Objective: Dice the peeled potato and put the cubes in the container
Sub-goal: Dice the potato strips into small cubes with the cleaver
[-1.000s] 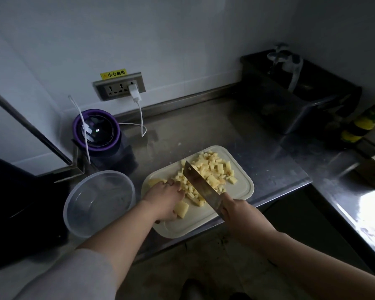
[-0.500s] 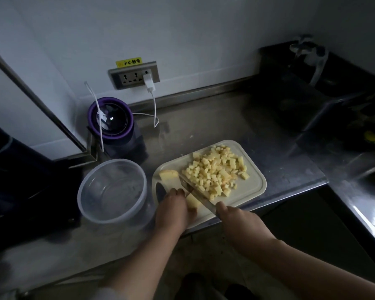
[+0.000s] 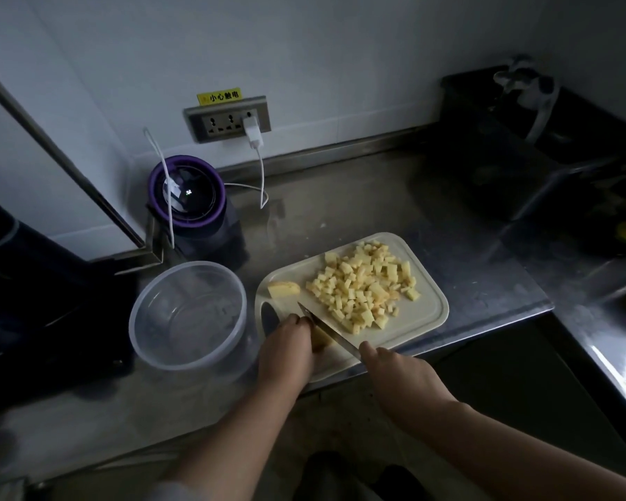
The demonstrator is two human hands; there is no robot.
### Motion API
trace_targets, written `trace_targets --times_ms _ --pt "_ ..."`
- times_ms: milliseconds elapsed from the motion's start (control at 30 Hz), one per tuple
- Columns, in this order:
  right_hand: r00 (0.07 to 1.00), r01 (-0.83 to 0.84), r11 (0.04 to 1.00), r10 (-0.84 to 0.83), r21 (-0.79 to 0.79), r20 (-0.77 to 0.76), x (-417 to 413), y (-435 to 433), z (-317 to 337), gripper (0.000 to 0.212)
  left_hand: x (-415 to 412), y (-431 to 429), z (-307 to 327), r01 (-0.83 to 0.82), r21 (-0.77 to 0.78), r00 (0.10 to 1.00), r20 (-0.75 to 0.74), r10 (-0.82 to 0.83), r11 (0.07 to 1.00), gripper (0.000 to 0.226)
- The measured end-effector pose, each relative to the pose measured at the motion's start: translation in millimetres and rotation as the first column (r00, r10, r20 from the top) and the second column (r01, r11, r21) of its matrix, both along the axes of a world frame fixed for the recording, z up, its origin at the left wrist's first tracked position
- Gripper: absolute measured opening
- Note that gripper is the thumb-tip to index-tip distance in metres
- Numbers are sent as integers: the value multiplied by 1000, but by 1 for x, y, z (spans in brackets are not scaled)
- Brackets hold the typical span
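Change: knife point(image 3: 327, 329), raised 1 s ago, now down on potato chunk point(image 3: 320, 338), near left of board point(image 3: 423, 314); right hand point(image 3: 394, 370) wraps its handle, left hand point(image 3: 286, 350) curls on the chunk; cubes point(image 3: 365, 283) piled far right; container point(image 3: 192, 263) at left holds 0, so dicing continues.

A pale grey sleeve point(image 3: 170, 495) ends above the left forearm point(image 3: 239, 435); right forearm point(image 3: 503, 439) bare.

Left hand point(image 3: 286, 350), fingers curled, holds a potato piece point(image 3: 318, 341). Right hand point(image 3: 398, 374) grips a knife point(image 3: 342, 342). Both forearms reach forward
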State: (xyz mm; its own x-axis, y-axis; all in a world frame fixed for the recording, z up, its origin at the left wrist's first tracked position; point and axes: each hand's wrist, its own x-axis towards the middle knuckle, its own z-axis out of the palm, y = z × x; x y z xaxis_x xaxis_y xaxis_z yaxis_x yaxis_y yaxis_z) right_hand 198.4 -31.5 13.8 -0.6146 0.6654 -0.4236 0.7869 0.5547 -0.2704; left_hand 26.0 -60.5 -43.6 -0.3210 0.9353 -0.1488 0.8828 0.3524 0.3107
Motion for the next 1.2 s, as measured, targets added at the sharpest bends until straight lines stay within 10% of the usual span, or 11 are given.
trace_targets --times_ms 1200 --pt "1000 -18 1000 18 -22 -1 -11 -13 -5 50 -10 -12 -4 -13 18 999 38 13 1000 27"
